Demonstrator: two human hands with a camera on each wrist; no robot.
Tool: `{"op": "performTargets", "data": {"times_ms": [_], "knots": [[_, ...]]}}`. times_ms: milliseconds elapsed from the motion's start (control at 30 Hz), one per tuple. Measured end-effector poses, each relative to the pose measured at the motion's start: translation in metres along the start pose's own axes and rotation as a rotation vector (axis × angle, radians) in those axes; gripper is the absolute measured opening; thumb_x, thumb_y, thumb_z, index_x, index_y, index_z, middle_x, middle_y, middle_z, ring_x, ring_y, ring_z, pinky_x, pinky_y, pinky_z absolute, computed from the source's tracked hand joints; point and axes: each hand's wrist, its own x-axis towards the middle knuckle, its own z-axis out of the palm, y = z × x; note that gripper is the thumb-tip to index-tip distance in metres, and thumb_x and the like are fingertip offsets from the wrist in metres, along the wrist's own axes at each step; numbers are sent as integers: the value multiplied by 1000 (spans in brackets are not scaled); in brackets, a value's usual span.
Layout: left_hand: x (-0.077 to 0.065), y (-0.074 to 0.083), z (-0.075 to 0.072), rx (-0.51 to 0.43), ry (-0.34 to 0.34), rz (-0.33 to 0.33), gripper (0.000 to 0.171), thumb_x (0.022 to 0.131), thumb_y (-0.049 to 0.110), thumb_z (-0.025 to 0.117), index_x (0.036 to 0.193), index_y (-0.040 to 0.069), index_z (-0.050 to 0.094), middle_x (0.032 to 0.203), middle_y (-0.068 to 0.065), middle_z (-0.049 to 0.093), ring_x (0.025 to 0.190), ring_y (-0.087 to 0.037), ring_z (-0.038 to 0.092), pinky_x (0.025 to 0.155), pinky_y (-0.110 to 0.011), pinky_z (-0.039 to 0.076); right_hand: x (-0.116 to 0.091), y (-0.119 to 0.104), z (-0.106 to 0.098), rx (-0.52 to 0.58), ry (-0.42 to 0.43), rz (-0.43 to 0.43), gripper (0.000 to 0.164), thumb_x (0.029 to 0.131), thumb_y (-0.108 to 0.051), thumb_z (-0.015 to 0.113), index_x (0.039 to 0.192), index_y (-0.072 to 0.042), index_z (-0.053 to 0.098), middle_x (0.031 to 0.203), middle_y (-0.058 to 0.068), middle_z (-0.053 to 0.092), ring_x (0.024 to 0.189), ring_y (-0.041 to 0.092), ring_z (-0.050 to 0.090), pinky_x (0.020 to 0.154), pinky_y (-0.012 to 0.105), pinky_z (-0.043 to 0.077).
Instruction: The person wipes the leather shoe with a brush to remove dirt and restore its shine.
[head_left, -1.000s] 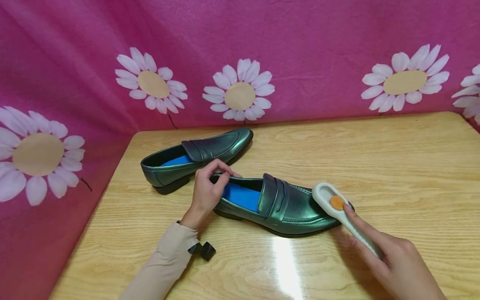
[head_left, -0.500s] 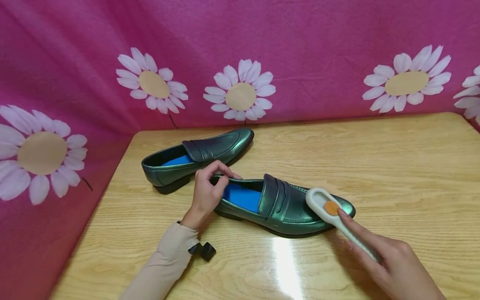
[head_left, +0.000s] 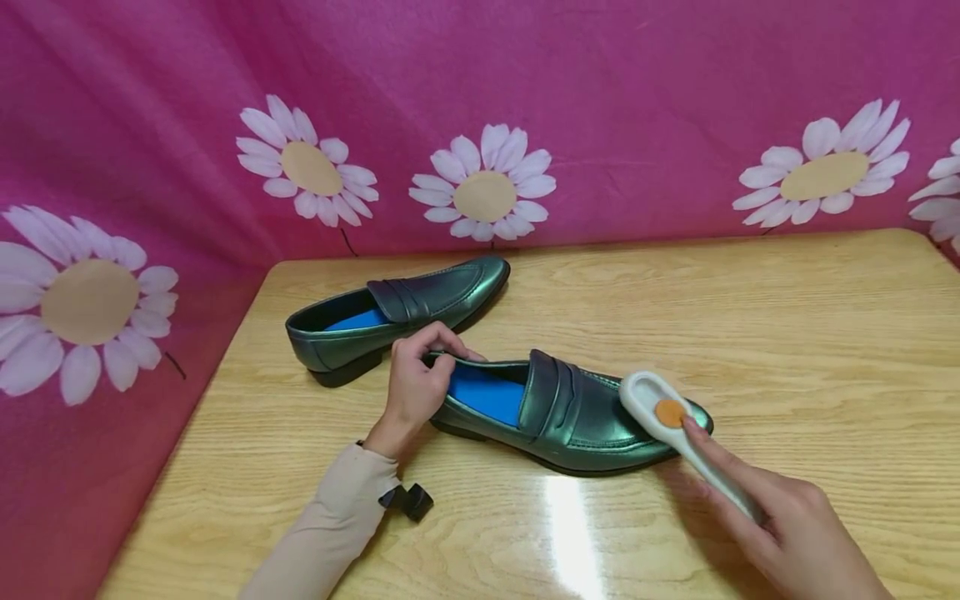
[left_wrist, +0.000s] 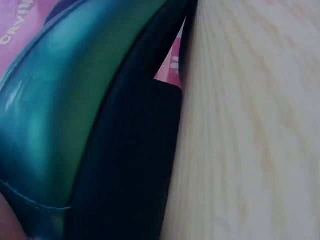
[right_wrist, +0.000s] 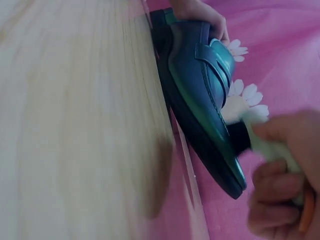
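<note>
A dark green metallic loafer [head_left: 600, 433] with a blue insole stands on the table, its toe to the right. My left hand [head_left: 418, 383] grips its heel-end opening, thumb inside and fingers over the far rim. In my right hand [head_left: 795, 521] is a pale-handled brush [head_left: 705, 467] with an orange button [head_left: 670, 413], a finger at the button. Its dark bristles [right_wrist: 239, 137] meet the upper near the toe in the right wrist view. The left wrist view shows the loafer's black heel [left_wrist: 127, 155] on the tabletop.
A matching loafer [head_left: 333, 346] stands behind and to the left, also with a blue insole. The wooden table [head_left: 810, 333] backs onto a pink cloth [head_left: 637, 100] with large white daisies. A small black device [head_left: 416, 502] sits at my left cuff.
The brush has slid a short way left over the toe, then slightly back right. My left hand keeps its grip on the loafer, which stays in place.
</note>
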Motion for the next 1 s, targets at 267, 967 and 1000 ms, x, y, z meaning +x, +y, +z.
{"op": "performTargets", "data": {"times_ms": [267, 967, 1000], "knots": [[0, -19, 2, 22, 12, -124, 31, 83, -19, 38, 71, -1, 60, 82, -14, 73, 81, -25, 67, 62, -25, 40, 1, 1, -3, -23, 21, 42, 67, 87, -22, 72, 146, -32, 42, 114, 17, 67, 74, 19, 62, 59, 26, 49], [-6, -15, 17, -159, 318, -68, 29, 76, -24, 31, 62, -4, 46, 49, -22, 49, 61, -30, 68, 71, -31, 52, 0, -1, -6, -41, 140, 8, 67, 84, -21, 74, 144, -30, 45, 118, 19, 64, 76, 29, 67, 64, 29, 53], [-5, -14, 20, -180, 324, -41, 30, 76, -25, 30, 62, -4, 45, 49, -22, 49, 62, -29, 69, 72, -33, 52, 0, -2, -6, -48, 191, -11, 68, 83, -19, 76, 143, -30, 46, 115, 19, 66, 74, 30, 67, 63, 21, 50]]}}
